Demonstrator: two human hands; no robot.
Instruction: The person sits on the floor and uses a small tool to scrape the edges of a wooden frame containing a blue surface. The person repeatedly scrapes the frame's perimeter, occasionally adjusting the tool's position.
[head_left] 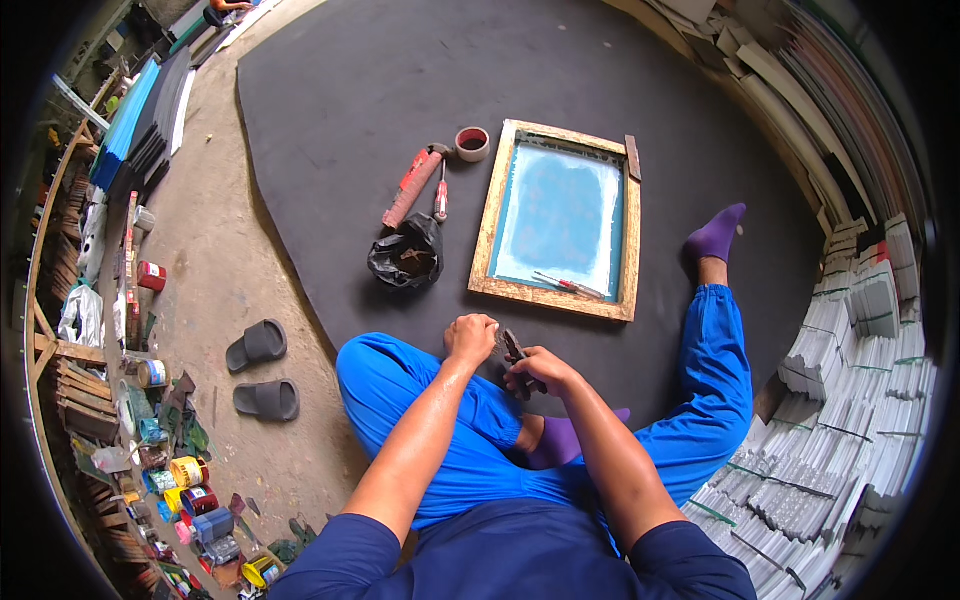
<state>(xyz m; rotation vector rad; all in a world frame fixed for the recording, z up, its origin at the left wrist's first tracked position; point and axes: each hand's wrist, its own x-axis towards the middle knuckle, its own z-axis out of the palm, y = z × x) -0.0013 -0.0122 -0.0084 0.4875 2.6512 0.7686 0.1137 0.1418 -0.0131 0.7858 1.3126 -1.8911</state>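
My left hand (471, 338) is closed above my bent knee, its fingertips pressed together. Whatever they hold, if anything, is too small to make out. Just to its right, my right hand (541, 370) is wrapped round a dark hand tool (513, 345) that looks like pliers; its tip points up toward the left hand. Beyond both hands lies a wooden-framed printing screen (632, 255) with a blue and white mesh. A thin tool with a red and white handle (572, 286) rests along the screen's near edge.
Left of the screen are a black plastic bag (408, 262), a long reddish tool (410, 190), a red-handled screwdriver (441, 203) and a tape roll (472, 144), all on a black mat (350, 90). Slippers (264, 343) and paint cans (188, 471) stand left; bundled white stacks (825, 400) line the right.
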